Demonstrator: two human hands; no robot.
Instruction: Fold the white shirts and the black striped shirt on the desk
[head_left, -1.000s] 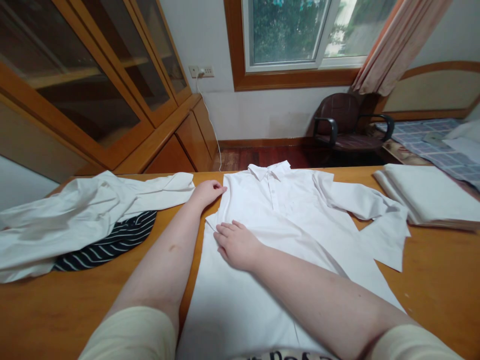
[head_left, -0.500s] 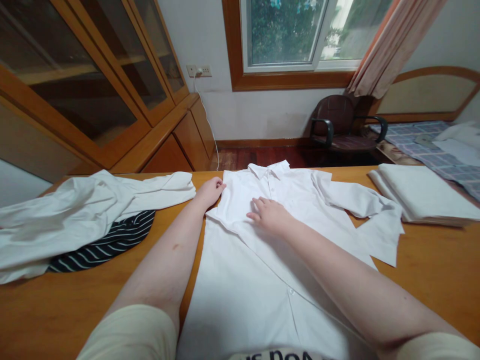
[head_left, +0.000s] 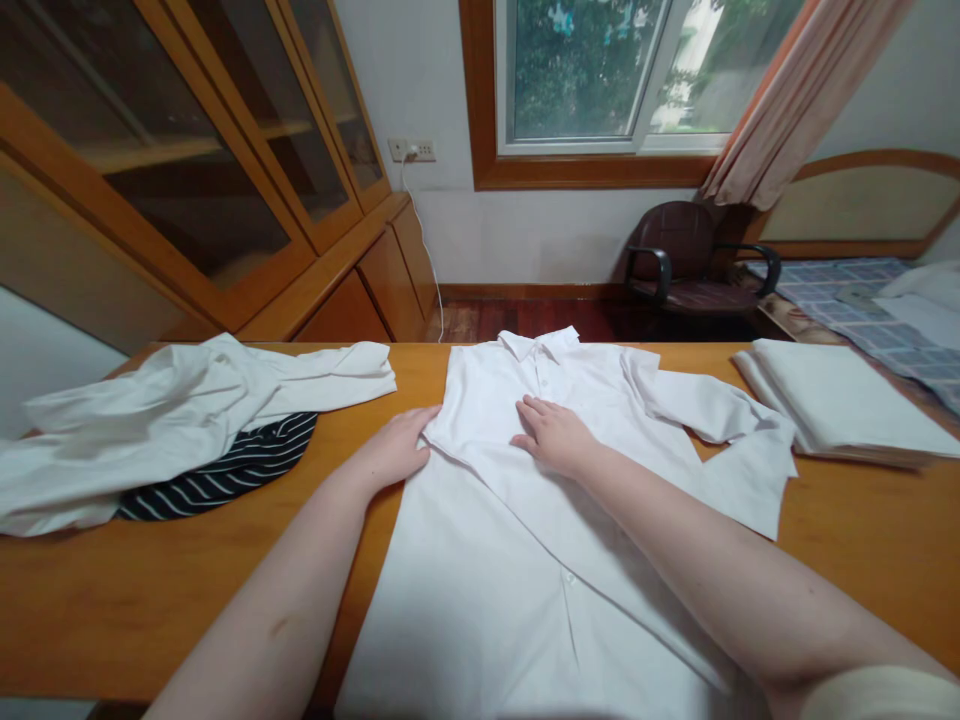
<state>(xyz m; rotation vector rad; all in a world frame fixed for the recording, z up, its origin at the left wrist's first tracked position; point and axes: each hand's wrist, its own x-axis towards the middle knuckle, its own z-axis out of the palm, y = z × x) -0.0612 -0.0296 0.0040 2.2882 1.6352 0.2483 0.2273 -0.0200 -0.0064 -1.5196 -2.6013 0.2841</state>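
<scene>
A white button-up shirt lies front up on the table, its collar at the far edge. One sleeve is folded in and out of sight under the body; the other stretches out to the right, bent and creased. A diagonal fold crosses the shirt's front. At the shirt's left side edge is my left hand, fingers stretched out and thumb apart, the tips touching the fabric by the fold. My right hand rests spread on the chest beside the button placket and holds nothing.
On the left of the wooden table lies a crumpled white garment over a black striped cloth. A folded white stack sits at the right. Beyond are a glass-door cabinet, an armchair and a bed.
My left hand has come down the shirt's side edge from near the shoulder to the diagonal fold, and its fingers have straightened. My right hand has stayed on the chest. The view has shifted slightly.
</scene>
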